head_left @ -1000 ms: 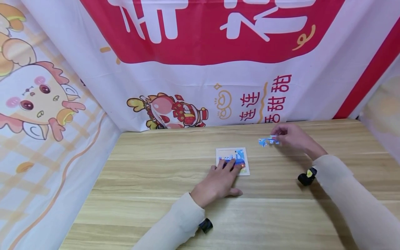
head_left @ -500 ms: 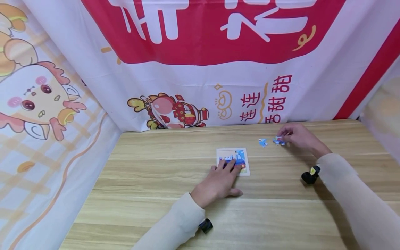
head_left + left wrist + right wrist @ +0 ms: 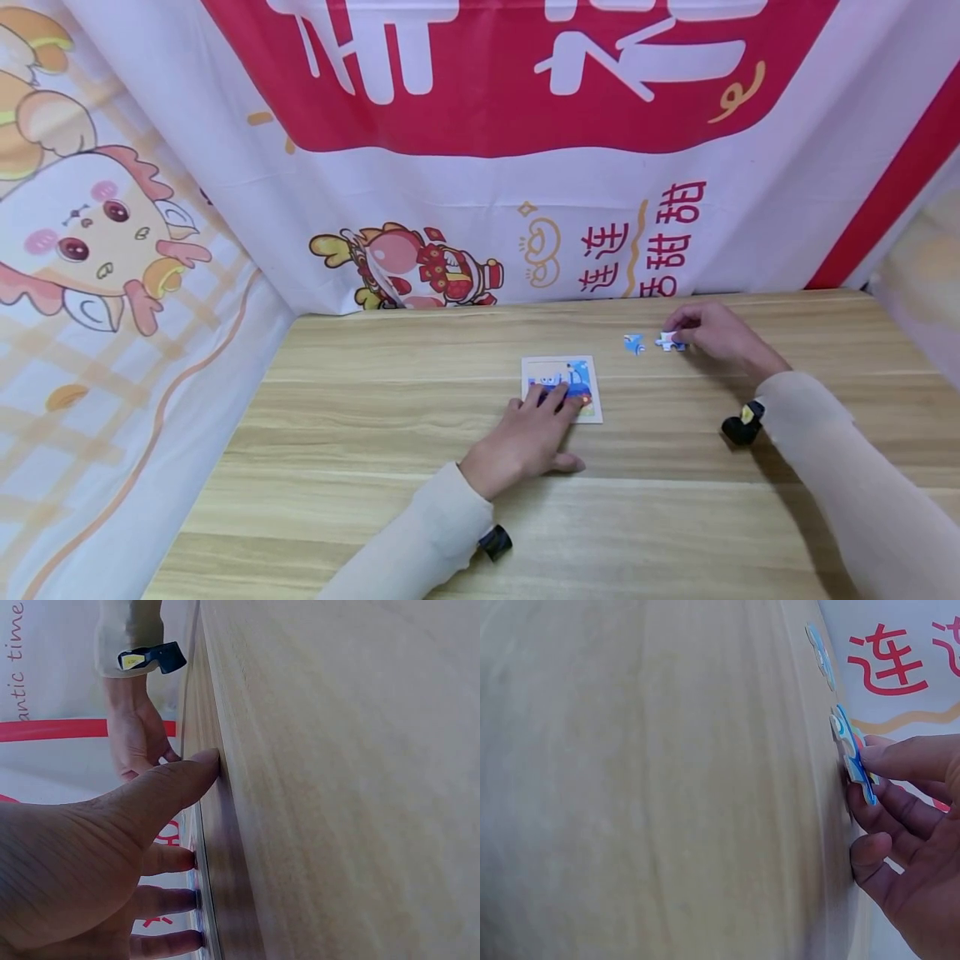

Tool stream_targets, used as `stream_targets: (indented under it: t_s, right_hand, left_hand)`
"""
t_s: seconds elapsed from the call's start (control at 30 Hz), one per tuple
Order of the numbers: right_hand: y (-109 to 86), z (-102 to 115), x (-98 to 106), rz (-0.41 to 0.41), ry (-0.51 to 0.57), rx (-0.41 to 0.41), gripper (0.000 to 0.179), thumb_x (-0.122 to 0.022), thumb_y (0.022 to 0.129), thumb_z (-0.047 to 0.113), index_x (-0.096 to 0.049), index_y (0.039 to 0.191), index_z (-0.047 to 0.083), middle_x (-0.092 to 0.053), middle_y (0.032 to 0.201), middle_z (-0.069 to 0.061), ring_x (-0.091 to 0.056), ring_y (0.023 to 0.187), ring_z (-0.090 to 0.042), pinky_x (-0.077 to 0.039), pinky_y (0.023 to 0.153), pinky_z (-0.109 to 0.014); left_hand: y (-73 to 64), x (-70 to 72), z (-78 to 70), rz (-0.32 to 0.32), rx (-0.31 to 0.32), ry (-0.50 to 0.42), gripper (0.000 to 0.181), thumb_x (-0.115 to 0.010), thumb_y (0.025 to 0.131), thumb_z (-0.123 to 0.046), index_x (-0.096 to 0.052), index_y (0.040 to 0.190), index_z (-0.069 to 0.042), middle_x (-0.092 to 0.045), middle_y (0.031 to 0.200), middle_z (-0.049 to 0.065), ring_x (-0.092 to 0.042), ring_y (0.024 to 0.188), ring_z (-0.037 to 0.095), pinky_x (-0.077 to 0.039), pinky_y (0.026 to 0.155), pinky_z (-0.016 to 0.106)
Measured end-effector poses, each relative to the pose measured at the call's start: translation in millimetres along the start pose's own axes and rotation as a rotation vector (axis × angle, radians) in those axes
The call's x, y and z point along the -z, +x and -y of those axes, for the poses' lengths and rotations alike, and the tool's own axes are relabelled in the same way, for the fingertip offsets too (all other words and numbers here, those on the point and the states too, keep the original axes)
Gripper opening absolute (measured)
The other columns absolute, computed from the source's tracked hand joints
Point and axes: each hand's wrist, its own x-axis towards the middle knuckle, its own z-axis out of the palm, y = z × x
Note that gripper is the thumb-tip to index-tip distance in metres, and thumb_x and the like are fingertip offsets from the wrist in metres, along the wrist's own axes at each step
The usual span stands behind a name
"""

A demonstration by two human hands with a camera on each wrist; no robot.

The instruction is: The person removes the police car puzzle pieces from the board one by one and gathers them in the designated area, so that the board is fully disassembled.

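Left grip [image 3: 528,433]: relaxed and unclenched, its fingers laid forward on a picture board [image 3: 562,372], thumb held out to the side.
Left forearm [image 3: 420,529]: pale-sleeved, slanting up from the bottom edge, a black device [image 3: 495,542] at the cuff.
Board's look: squarish, white-bordered, lying flat on the wooden surface [image 3: 360,433]; a blue cartoon vehicle shows above the fingers.
Right forearm [image 3: 832,458]: pale-sleeved too, reaching in from the lower right.
Right grip [image 3: 716,333]: farther off than the left, thumb and fingers pinching a jigsaw piece [image 3: 851,754].
Pinched piece's look: blue and white with some red, notched edges; whether it is one piece or several together, I cannot tell.
Loose piece [image 3: 633,344]: blue and white, on the surface just left of the pinched one, apart from it.
Backdrop [image 3: 420,183]: white cloth with red print.
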Motion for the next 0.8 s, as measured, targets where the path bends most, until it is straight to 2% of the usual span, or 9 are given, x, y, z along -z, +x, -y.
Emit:
stream_targets:
  t_s: [0.3, 0.53, 0.8]
  right_hand:
    - [-1.2, -1.9, -2.9, -0.025, -0.01, 0.032, 0.021, -0.062, 0.1, 0.003, -0.073, 0.118, -0.001, -0.068, 0.113, -0.019, -0.056, 0.099, -0.028, -0.049, 0.078, -0.031]
    - [0.3, -2.2, -5.8, -0.028, -0.009, 0.021, 0.021, -0.061, 0.101, 0.002, -0.072, 0.118, 0.0, -0.067, 0.115, -0.019, -0.057, 0.104, -0.031, -0.049, 0.082, -0.034]
    - [-1.4, 0.3, -7.0, -0.038, -0.011, 0.04, 0.019, -0.061, 0.1, 0.002, -0.073, 0.115, 0.0, -0.067, 0.112, -0.019, -0.057, 0.102, -0.03, -0.048, 0.081, -0.033]
  left_hand:
    - [0.2, 0.8, -1.0, -0.002, -0.004, 0.011, 0.086, -0.07, 0.094, -0.06, -0.038, 0.163, -0.021, -0.032, 0.172, 0.008, -0.034, 0.154, 0.035, -0.044, 0.115, 0.057]
    - [-0.1, 0.9, -1.1, 0.007, 0.002, -0.003, 0.086, -0.07, 0.094, -0.06, -0.038, 0.163, -0.022, -0.031, 0.172, 0.008, -0.033, 0.155, 0.035, -0.042, 0.116, 0.057]
    - [0.3, 0.4, -1.1, 0.008, 0.003, -0.011, 0.086, -0.07, 0.094, -0.06, -0.037, 0.164, -0.021, -0.029, 0.173, 0.008, -0.032, 0.156, 0.036, -0.041, 0.117, 0.058]
